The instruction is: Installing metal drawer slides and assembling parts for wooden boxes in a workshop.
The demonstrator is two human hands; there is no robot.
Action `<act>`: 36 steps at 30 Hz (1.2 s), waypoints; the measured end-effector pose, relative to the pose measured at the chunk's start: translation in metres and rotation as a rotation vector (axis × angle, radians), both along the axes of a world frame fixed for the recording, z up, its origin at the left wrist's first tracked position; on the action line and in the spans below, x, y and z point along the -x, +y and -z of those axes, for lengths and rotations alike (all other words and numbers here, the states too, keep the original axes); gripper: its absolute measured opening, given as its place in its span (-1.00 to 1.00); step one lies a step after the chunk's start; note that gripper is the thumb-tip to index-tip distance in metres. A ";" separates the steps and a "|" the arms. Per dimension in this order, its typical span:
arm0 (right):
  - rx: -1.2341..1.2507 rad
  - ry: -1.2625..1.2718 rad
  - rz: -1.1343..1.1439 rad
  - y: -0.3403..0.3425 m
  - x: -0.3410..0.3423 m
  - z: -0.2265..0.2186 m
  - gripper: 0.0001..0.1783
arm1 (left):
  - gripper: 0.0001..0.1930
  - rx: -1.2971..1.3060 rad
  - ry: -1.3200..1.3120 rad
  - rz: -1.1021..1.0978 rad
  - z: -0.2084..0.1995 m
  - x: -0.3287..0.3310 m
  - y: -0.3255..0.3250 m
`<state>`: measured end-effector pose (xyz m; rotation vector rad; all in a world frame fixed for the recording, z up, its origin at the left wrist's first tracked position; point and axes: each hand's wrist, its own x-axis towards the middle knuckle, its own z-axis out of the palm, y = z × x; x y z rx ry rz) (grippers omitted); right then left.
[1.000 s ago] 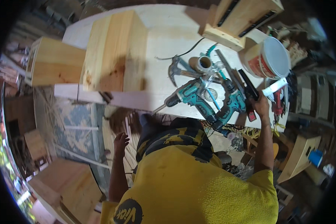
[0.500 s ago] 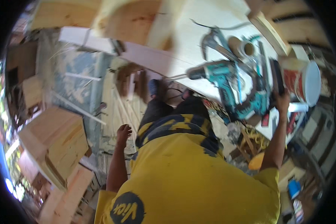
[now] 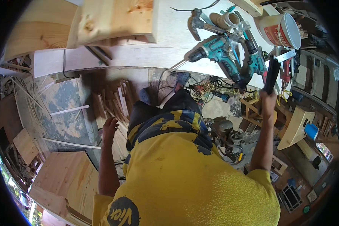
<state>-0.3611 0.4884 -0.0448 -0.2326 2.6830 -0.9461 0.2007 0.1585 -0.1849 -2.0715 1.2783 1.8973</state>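
My right hand point(image 3: 267, 100) is closed around the lower end of a long black object point(image 3: 272, 77) that sticks up past my fingers; its kind is hard to make out. It is near the right end of a white-topped workbench point(image 3: 169, 45). Left of it on the bench lie a teal and black cordless drill point(image 3: 218, 54) with a long bit and a second teal power tool point(image 3: 256, 64). Behind them are a claw hammer point(image 3: 203, 24) and a round tan container point(image 3: 228, 20). My left hand point(image 3: 110, 130) hangs beside my body, fingers loosely bent, with nothing visible in it.
A white bucket point(image 3: 280, 32) with a red label stands at the bench's right end. Wooden box pieces point(image 3: 114, 20) rest on the bench at left. Wood strips point(image 3: 120, 98) lie on the floor near my feet. Another wooden box point(image 3: 67, 182) is at lower left.
My view has turned, so the bench now sits higher. My right hand, with the black object, has come lower and left in view. My left hand still hangs at my side.
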 end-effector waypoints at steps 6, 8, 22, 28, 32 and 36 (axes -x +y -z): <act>0.103 -0.319 -0.204 -0.060 -0.167 0.005 -0.87 | -0.50 -0.025 0.522 0.615 -0.044 0.074 0.004; -0.039 -0.296 -0.301 -0.095 -0.210 -0.003 -0.83 | -0.32 -0.126 0.613 0.721 -0.072 0.107 0.016; 0.202 -0.398 -1.540 -0.218 -0.265 -0.019 -0.10 | -0.78 -0.046 0.978 -0.838 -0.135 0.157 0.061; 0.106 -0.684 -1.396 -0.188 -0.220 0.018 -0.29 | -0.83 0.055 0.769 -0.983 -0.133 0.117 0.040; 0.017 -0.609 -1.298 -0.175 -0.178 0.041 -0.40 | -0.81 0.244 0.572 -0.921 -0.125 0.071 -0.014; -0.140 -0.634 -1.036 -0.163 -0.149 0.073 -0.46 | -0.82 0.317 0.467 -0.839 -0.096 0.026 -0.107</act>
